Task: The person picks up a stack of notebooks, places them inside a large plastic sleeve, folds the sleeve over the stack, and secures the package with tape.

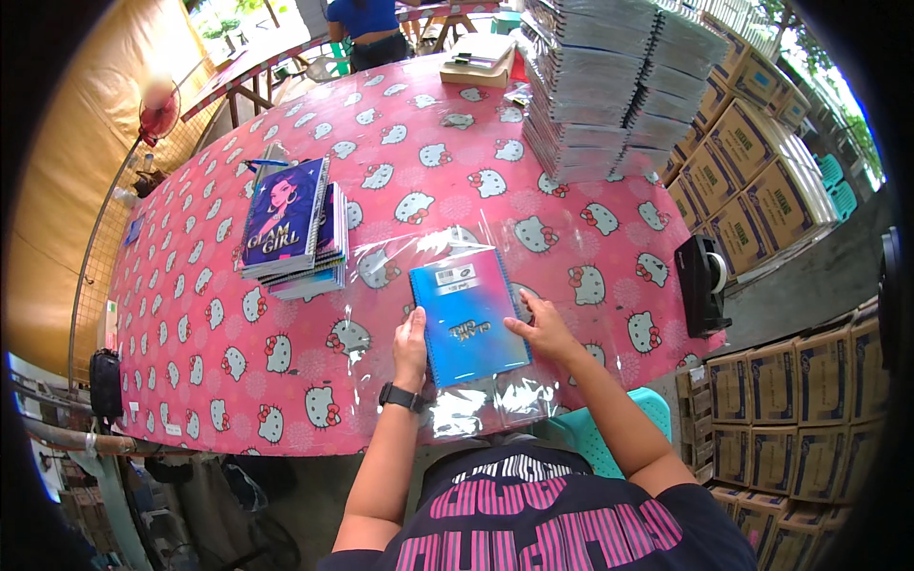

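Left hand [410,344] touches blue-pink notebook [466,319] at spiral edge, right hand [545,327] opposite (clear film [457,414] underneath); can't tell if fingers grip.

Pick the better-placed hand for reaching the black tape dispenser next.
Right, likely: the right hand is at the right edge of the blue-and-pink notebook, nearer the black tape dispenser; the left hand is at the opposite edge, farther away.
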Tool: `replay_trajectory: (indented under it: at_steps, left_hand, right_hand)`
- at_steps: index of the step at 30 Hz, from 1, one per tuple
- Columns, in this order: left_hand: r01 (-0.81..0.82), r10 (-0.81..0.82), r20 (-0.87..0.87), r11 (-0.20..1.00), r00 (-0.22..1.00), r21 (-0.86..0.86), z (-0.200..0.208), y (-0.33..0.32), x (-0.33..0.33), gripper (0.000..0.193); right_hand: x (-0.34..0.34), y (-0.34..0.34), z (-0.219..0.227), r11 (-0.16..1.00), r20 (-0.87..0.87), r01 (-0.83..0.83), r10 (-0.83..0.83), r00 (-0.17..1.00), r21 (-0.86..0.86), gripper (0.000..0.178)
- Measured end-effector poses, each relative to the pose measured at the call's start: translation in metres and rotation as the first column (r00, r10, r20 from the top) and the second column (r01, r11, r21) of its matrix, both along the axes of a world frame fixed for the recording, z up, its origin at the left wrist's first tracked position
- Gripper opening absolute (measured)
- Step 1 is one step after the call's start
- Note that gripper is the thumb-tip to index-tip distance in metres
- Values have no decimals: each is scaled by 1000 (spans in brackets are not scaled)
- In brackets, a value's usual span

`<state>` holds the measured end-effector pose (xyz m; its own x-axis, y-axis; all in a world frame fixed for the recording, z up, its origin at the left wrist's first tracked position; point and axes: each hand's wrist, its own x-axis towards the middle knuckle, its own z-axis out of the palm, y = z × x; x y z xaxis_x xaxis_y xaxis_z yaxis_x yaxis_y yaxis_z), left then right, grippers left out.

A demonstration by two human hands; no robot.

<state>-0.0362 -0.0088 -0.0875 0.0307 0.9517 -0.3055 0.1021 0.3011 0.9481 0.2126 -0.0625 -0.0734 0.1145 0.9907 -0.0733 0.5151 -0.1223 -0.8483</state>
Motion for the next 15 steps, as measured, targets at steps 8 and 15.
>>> replay_trajectory:
  at_steps: [8, 15]
  left_hand:
    - [6, -2, 41, 996, 999, -87, 22, -6, 11, 78]
    - [32, -17, -326, 999, 945, 43, 25, -14, 31, 95]
  right_hand:
    - [-9, 11, -5, 994, 21, 16, -14, 1000, -108, 93]
    - [-33, 5, 13, 985, 143, 90, -68, 987, -148, 100]
